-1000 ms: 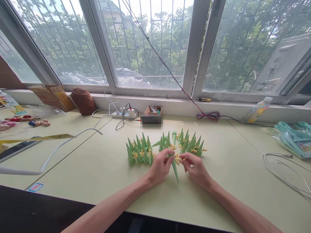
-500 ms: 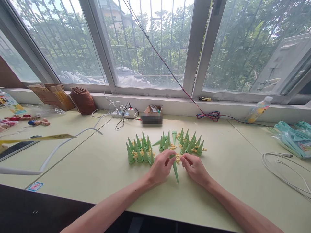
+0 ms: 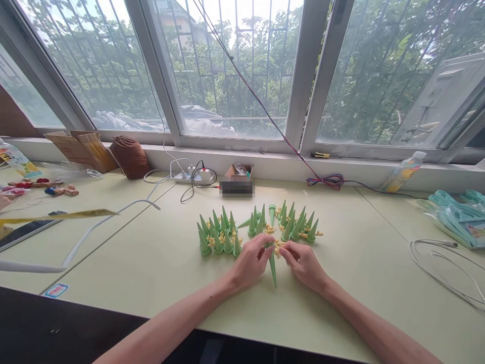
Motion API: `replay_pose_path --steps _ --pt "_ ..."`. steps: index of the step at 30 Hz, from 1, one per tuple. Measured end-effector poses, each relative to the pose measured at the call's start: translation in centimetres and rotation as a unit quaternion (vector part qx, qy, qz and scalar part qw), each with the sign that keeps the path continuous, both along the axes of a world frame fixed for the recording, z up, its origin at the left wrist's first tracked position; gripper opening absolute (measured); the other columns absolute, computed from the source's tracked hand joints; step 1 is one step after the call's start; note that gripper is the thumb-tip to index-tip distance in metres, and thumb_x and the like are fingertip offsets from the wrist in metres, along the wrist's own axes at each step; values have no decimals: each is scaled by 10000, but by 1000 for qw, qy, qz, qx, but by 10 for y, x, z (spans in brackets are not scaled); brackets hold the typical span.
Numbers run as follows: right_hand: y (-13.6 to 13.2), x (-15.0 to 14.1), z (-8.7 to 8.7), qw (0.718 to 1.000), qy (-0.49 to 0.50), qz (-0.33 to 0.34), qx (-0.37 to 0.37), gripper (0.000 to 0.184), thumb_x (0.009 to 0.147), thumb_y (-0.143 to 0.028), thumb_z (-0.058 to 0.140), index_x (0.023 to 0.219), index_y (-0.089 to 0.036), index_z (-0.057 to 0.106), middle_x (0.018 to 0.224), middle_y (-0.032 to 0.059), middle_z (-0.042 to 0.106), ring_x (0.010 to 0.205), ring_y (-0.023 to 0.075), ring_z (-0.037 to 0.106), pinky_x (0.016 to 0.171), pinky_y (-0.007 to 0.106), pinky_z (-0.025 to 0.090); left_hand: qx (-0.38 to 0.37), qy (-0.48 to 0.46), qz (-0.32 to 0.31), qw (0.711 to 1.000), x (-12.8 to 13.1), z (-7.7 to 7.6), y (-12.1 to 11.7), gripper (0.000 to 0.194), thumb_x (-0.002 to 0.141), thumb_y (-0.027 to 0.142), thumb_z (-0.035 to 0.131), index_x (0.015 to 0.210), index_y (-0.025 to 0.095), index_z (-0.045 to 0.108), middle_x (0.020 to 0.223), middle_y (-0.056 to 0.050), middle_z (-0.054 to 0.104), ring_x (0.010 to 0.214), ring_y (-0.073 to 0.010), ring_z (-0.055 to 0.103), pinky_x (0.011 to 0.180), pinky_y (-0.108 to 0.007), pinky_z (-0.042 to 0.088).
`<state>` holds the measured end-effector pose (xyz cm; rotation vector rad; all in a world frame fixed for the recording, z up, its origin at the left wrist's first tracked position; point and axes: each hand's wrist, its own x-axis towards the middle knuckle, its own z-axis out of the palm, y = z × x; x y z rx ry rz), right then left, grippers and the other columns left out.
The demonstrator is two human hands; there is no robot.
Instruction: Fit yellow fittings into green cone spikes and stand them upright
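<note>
Between my hands, a green cone-shaped piece points its tip toward me. My left hand is closed around the cone's wide end, which the fingers partly hide. With thumb and forefinger, my right hand pinches at a small yellow piece beside that end; its exact shape is too small to tell. Beyond my hands stand several upright green cones with yellow parts, in a left group, a middle group and a right group. One cone behind them stands wide end up.
A power strip with cables and a small open box are at the back by the window. Brown cloth roll lies back left. A bottle, teal bagged items and a white cable lie right.
The held cone's tip has swung slightly to the left. My right fingers have shifted a little toward my left hand; the standing cones stay put.
</note>
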<state>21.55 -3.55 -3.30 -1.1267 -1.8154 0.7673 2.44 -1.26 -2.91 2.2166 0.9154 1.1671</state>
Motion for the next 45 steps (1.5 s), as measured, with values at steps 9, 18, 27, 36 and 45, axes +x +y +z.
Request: replay_pose_path --steps 9,18,27,36,45 --pt "-3 1 2 1000 13 14 0 284 974 -425 503 900 -172 609 680 4 550 560 134 428 522 258 348 -3 0 4 1000 1 1 -2 110 972 197 492 1028 180 586 900 -27 636 586 -82 502 552 -204 428" --pt "-1 1 1 999 -22 17 28 435 1014 -446 399 705 -180 550 596 -14 455 547 125 354 515 260 318 -7 7 -15 1000 0 4 -3 111 965 192 496 1018 172 592 889 -34 632 588 -87 524 536 -202 433" --pt "-3 1 5 1000 9 5 7 389 1011 -452 419 791 -179 588 638 1 563 548 134 478 529 252 389 -17 -13 5 1000 1 2 0 107 973 225 502 1008 170 586 901 -30 635 541 -66 526 501 -193 405" --pt "-5 0 9 999 36 14 13 275 976 -413 505 1015 -170 629 767 54 674 525 138 527 512 276 456 -16 -17 16 1000 1 5 -1 139 984 260 485 1011 172 588 881 -29 638 519 -60 502 465 -184 379" --pt "-3 1 5 999 29 17 9 297 982 -439 486 898 -179 605 706 20 600 533 132 492 517 264 424 -5 -12 2 1000 1 6 -2 136 981 246 490 995 168 600 862 -27 620 515 -60 476 471 -187 387"
